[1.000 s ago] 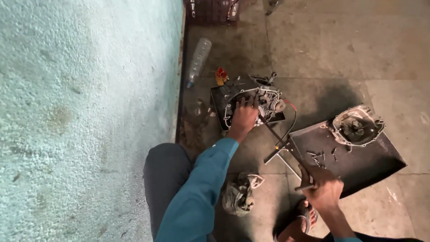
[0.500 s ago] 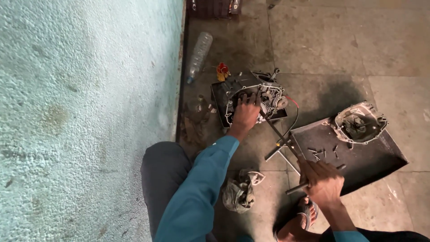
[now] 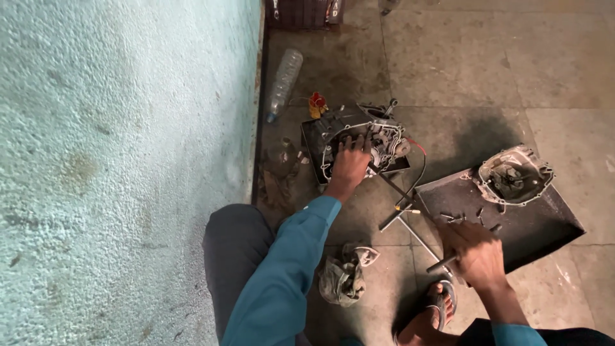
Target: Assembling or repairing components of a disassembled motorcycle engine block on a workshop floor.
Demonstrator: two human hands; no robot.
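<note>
1. Nearest: right hand (image 3: 475,255) closed around the cross handle of a long T-shaped wrench (image 3: 410,214), beside a sandalled foot (image 3: 434,309). Grip looks full, fingers wrapped, thumb side hidden.
2. Crumpled rag (image 3: 344,274) on the floor between the knees, near enough to wipe oily fingers for a firmer hold.
3. Dark metal tray (image 3: 538,224) to the right carries loose bolts (image 3: 458,218) and a removed engine cover (image 3: 512,176). Bolts lie just beside the wrench handle; best kept on the tray, clear of the swing.
4. The wrench shaft runs up and left toward the engine block (image 3: 368,141), which sits on the floor near the wall. Whether its tip is seated on a fastener I cannot tell; the left hand covers it.
5. Left hand (image 3: 351,163) lies palm-down on the block, fingers spread over its open face, holding nothing, bracing it. Judgement: keep that downward pressure and the shaft in line with the fastener, so the socket does not slip.
6. Farthest: an empty plastic bottle (image 3: 284,80) along the wall (image 3: 115,160), a small red and yellow object (image 3: 317,104) beside it.
</note>
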